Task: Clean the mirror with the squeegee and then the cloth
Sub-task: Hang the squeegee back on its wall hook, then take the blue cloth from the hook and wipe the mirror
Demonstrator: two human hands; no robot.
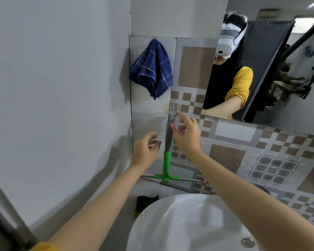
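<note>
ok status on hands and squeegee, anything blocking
Left hand and right hand open, flanking the squeegee, no grip yet. Squeegee hangs from wall hook; blue cloth hangs above left. Nothing in the way.

Green-grey squeegee (168, 142) hangs blade-down, seemingly hooked; blue cloth (151, 68) above-left.

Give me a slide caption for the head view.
Both open hands reach toward the hanging squeegee; blue cloth hangs nearby.
</note>
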